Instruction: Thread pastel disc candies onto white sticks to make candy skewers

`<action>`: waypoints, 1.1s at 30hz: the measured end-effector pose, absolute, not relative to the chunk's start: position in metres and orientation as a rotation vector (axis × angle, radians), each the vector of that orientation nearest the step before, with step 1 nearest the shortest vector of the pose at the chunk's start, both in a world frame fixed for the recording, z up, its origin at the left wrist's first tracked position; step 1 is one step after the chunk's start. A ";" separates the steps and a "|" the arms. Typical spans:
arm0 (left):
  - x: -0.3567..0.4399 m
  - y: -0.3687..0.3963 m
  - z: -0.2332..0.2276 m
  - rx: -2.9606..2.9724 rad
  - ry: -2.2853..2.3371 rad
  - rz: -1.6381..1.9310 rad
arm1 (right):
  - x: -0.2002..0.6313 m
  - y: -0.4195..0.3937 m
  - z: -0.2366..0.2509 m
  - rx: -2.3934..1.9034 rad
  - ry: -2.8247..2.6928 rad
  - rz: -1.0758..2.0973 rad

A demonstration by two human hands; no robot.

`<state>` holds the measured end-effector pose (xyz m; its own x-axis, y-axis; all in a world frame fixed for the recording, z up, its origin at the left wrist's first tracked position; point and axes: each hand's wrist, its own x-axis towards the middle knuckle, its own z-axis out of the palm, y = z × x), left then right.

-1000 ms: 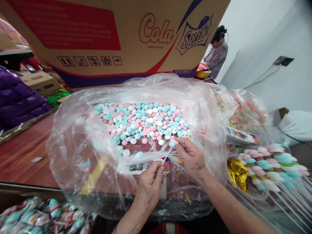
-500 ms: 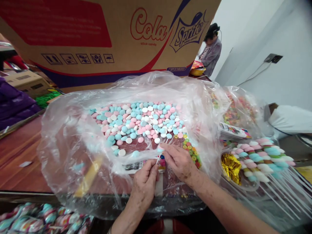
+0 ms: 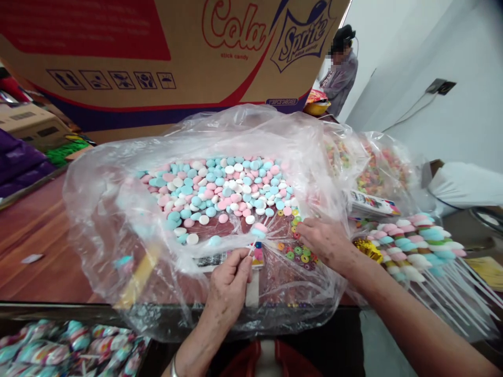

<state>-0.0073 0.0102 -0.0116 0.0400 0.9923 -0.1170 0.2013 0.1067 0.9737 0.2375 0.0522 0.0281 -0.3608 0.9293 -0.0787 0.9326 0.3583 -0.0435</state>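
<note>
Head view shows your left hand still pinching the stick, two candies now threaded, while your right hand has moved off, fingers curled over the small ring candies inside the plastic bag

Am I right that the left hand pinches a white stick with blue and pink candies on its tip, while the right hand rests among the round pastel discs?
Not quite. In the head view the right hand reaches the small ring candies, not the discs. The left hand does pinch the stick with stacked candies.
</note>
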 end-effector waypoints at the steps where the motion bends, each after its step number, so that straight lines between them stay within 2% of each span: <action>1: -0.008 0.010 -0.012 1.296 1.363 0.985 | 0.233 0.052 0.025 1.735 2.528 -0.086; 8: -0.011 0.011 -0.014 1.348 1.337 0.938 | 0.215 0.048 0.022 1.699 2.488 0.039; 13: -0.013 0.011 -0.016 1.358 1.332 0.929 | 0.223 0.047 0.023 1.773 2.766 -0.170; 16: -0.013 0.010 -0.016 1.371 1.332 0.921 | 0.221 0.043 0.022 1.641 3.049 -0.332; 21: -0.012 0.011 -0.016 1.376 1.327 0.919 | 0.203 0.036 0.014 1.526 3.035 -0.071; 23: -0.012 0.012 -0.016 1.369 1.327 0.912 | 0.199 0.040 0.011 1.619 2.962 -0.012; 25: -0.012 0.012 -0.016 1.359 1.330 0.905 | 0.201 0.047 0.009 1.805 2.890 -0.083; 27: -0.012 0.012 -0.014 1.351 1.331 0.908 | 0.206 0.056 0.009 2.053 2.806 -0.268; 29: -0.011 0.011 -0.013 1.345 1.344 0.927 | 0.212 0.062 0.010 2.273 2.748 -0.610; 33: -0.010 0.010 -0.011 1.459 1.359 0.920 | 0.213 0.064 0.014 2.458 2.564 -1.863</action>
<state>-0.0102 0.0097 -0.0115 0.1145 0.9915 -0.0611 0.3122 0.0225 0.9497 0.2130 0.0636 0.0140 -0.0276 0.9994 0.0200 0.2900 0.0271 -0.9566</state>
